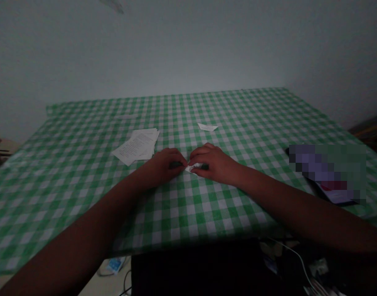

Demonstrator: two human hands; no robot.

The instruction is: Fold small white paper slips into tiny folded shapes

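Note:
A small folded piece of printed paper (pixel 193 167) lies low over the middle of the table, between my two hands. My left hand (pixel 169 163) pinches its left end with thumb and forefinger. From the other side, my right hand (pixel 211 161) grips it, the fingers curled over its top and the thumb along the near edge. Much of the paper is hidden by my fingers. Beyond my right hand rests a folded paper boat shape (pixel 207 127). Past my left hand lies a loose stack of printed sheets (pixel 139 144).
A green and white checked cloth (pixel 188 218) covers the table, which meets a pale wall (pixel 188 49) at the back. On the right lies a dark-edged device (pixel 327 176), largely pixelated. Below the front edge, a white cable (pixel 294 251) hangs among dim clutter.

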